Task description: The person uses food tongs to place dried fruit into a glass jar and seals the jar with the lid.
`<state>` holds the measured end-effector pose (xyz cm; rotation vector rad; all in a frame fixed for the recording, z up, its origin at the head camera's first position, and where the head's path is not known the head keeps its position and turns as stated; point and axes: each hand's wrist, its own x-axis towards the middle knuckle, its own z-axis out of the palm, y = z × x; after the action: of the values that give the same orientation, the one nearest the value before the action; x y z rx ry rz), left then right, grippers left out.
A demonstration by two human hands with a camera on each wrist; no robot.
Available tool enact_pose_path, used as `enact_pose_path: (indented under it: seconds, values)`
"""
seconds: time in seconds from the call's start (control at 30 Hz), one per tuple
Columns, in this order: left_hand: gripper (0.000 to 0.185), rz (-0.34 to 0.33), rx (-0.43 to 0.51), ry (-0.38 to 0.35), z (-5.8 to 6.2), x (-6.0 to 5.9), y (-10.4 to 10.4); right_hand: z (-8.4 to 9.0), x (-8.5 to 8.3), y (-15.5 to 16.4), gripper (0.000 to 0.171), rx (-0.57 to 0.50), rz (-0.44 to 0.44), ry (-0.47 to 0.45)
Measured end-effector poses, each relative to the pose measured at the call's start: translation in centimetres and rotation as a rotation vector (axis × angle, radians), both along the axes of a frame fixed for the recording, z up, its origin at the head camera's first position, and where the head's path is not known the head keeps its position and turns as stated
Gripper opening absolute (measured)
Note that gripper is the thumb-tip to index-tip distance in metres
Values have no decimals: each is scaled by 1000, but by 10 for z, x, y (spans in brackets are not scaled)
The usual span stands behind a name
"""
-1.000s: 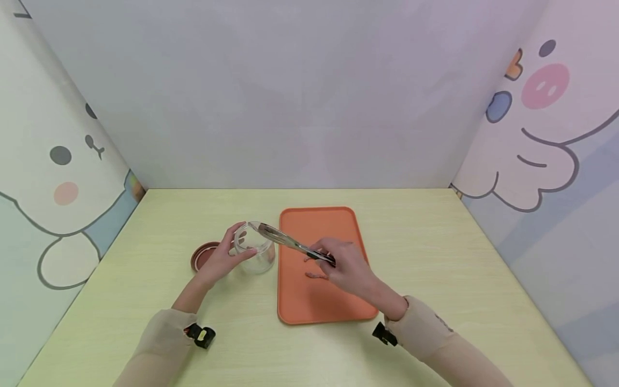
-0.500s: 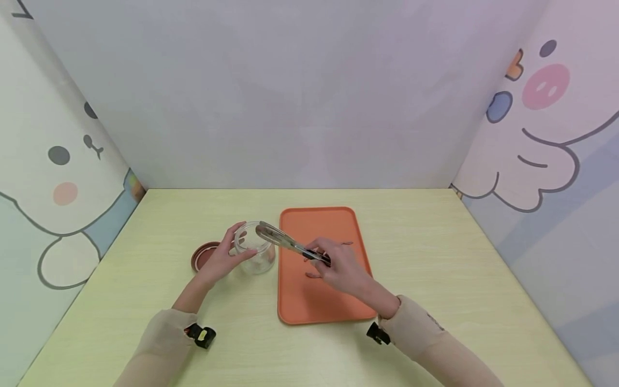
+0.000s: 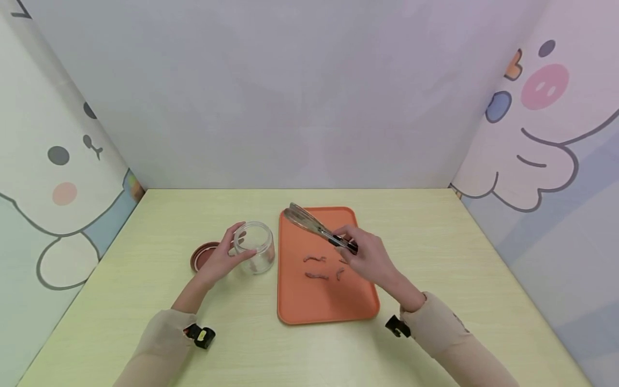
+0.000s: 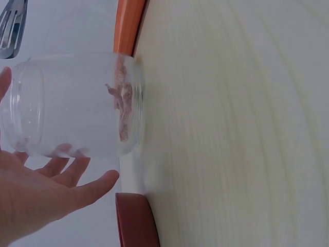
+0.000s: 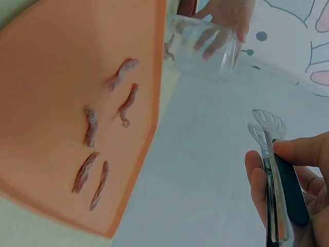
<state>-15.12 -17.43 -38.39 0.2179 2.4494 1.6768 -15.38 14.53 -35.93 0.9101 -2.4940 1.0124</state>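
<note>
My left hand (image 3: 220, 263) holds the clear glass jar (image 3: 263, 260) near its open mouth, thumb on one side and fingers on the other. Reddish-brown strips (image 4: 124, 103) lie at the jar's bottom in the left wrist view. With my right hand (image 3: 367, 258) I grip metal tongs (image 3: 309, 221) by their dark handles, above the orange tray (image 3: 314, 306). The tongs' slotted heads (image 5: 267, 123) stand slightly apart with nothing between them. Several twisted reddish-brown strips (image 5: 91, 127) are spread on the tray, some partly hidden by my right hand in the head view.
A reddish-brown round lid (image 3: 199, 257) lies on the pale wood table (image 3: 435, 247), left of the jar and partly behind my left hand. The jar stands close to the tray's left edge. A plain pale wall (image 3: 300, 107) rises behind the table, with cartoon-printed panels at both sides.
The tongs have moved from over the jar's mouth to the right and back, over the tray, their heads opening a little. More strips on the tray show now. My left hand and the jar stay put.
</note>
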Motion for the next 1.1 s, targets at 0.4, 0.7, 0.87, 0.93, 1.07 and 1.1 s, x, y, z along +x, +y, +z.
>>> enact_pose_path:
  seconds: [0.4, 0.7, 0.87, 0.93, 1.07, 1.1]
  values:
    - [77, 7, -2, -10, -19, -10, -7, -15, -7, 43, 30, 22, -96, -47]
    - [74, 3, -6, 3, -12, -5, -4, -33, -9, 67, 32, 53, -93, -79]
    - [73, -1, -6, 0, -2, -1, -1, -44, -7, 76, 29, 93, -88, -122]
    - [73, -1, -5, 0, -1, -1, 0, -47, -5, 78, 27, 104, -82, -135]
    - [72, -2, 2, -2, -2, -1, 0, -54, -2, 82, 28, 109, -58, -161]
    - [72, -4, 3, -1, -2, -1, 0, -55, -1, 83, 29, 109, -49, -168]
